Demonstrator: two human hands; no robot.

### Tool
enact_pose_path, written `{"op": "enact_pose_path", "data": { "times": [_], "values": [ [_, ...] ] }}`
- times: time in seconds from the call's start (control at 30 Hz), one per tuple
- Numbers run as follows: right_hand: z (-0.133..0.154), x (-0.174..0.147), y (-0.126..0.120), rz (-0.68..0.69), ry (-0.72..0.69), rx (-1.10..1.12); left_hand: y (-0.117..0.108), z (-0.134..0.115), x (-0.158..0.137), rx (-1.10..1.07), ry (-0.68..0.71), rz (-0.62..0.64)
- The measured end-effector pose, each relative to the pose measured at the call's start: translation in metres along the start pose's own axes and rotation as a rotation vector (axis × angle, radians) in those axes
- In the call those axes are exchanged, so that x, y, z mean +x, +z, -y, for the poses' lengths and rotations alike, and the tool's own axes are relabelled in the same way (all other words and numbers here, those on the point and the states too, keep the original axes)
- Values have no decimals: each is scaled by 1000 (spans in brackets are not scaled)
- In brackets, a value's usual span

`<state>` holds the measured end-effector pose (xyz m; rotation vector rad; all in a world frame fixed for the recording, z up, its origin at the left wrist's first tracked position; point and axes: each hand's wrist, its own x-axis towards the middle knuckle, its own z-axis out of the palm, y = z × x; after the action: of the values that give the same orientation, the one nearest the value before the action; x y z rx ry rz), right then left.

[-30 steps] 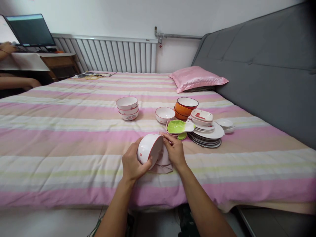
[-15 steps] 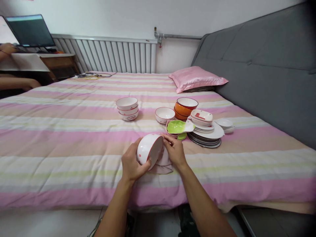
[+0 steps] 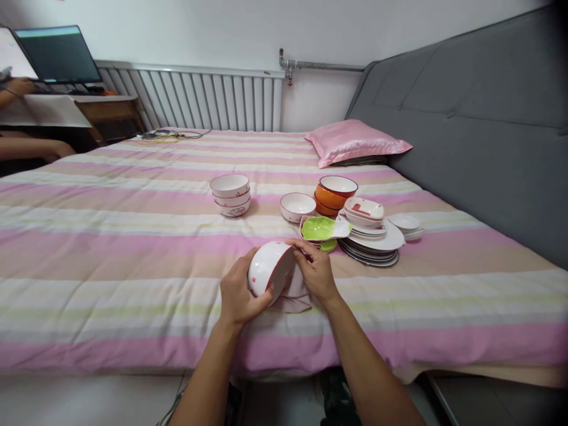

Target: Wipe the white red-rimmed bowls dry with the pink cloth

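A white bowl (image 3: 267, 265) with a red rim is tipped on its side near the bed's front edge, its opening facing right. My left hand (image 3: 239, 294) grips it from the left, thumb over the lower rim. At the upper right of the rim, my right hand (image 3: 316, 269) is closed with its fingers pinched on a pinkish cloth (image 3: 298, 293). The cloth hangs below the bowl onto the bedspread. Part of it inside the bowl is hidden. Just beyond my right hand lies a green leaf-shaped dish (image 3: 320, 228) on top of other small dishes.
Stacked white bowls (image 3: 231, 195) stand on the striped bedspread (image 3: 133, 254). Farther right are a single bowl (image 3: 298, 206), orange bowls (image 3: 331, 198), piled plates (image 3: 373, 251) and small white dishes (image 3: 404, 222). Behind lies a pink pillow (image 3: 355, 142). Another person's hand (image 3: 20, 87) is at the desk.
The view has shifted very slightly. My right hand's fingers have moved a little left along the bowl's rim; the bowl stays tilted in my left hand.
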<state>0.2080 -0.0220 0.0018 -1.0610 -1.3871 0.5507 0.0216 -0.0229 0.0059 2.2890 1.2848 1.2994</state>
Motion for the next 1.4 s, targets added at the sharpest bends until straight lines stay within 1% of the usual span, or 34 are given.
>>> {"op": "enact_pose_path", "data": {
  "times": [0.33, 0.5, 0.6, 0.7, 0.8, 0.87, 0.97, 1.07, 1.13, 1.3, 1.4],
  "values": [
    [-6, 0, 0, 37, 91, -44, 0, -1, 1, 11, -23, 8],
    [-9, 0, 1, 40, 108, -40, 1, 0, 1, 10, -17, 4],
    [-9, 0, 2, 6, 140, 49, 0, 0, 0, 11, -9, 1],
    [-10, 1, 3, -58, 233, 161, 0, -1, 0, 12, 4, 8],
    [-11, 1, 3, -122, 318, 198, -1, -2, 0, 13, 16, 11],
    [-11, 2, 1, -167, 337, 183, -1, -2, 0, 16, 13, 15],
    [-8, 3, -1, -217, 293, 125, -2, -3, 1, 13, 13, 23],
    [-2, 3, -3, -224, 224, 96, -2, -4, 1, 14, 17, 28],
    [3, 3, -3, -197, 183, 86, -2, -4, 1, 22, 21, 26],
    [14, 0, -2, -79, 43, 50, -2, -4, 1, 31, 26, 18],
    [16, -2, -1, -35, -2, 60, -1, -3, 1, 26, 28, 14]
  ]
}}
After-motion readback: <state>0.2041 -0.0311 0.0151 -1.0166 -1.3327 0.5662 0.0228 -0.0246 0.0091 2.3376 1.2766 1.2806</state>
